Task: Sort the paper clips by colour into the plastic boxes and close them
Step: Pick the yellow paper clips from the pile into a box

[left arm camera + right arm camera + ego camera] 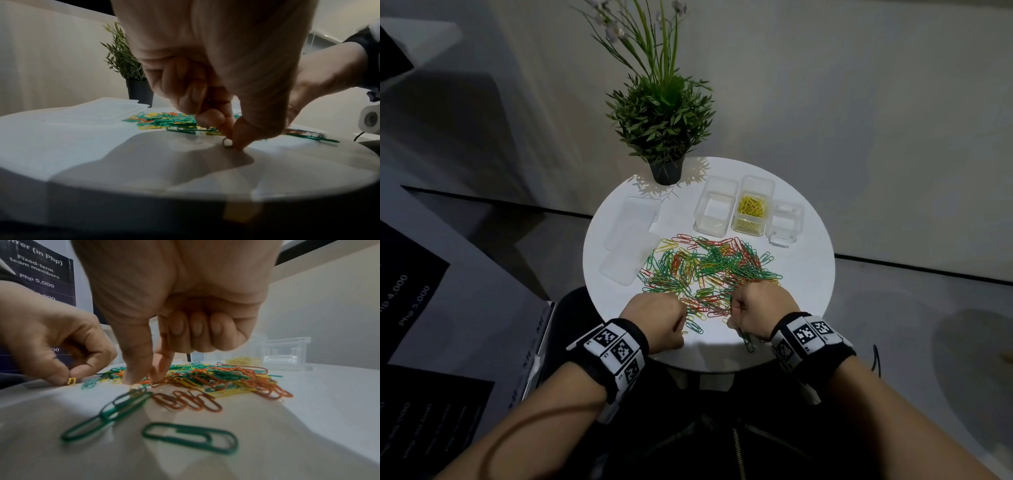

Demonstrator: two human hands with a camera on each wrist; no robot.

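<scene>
A mixed pile of green, red and yellow paper clips lies in the middle of the round white table. Behind it stand three clear plastic boxes: an empty box, a box holding yellow clips and a small box. My left hand is at the pile's near left edge and pinches a yellow paper clip between thumb and forefinger on the tabletop. My right hand is at the near right edge: thumb and forefinger pinch down on a pale yellow clip, and the other fingers are curled in.
Several clear lids lie stacked at the table's left. A potted plant stands at the back. Loose green clips and red clips lie near the front edge. A dark printed board leans at the left.
</scene>
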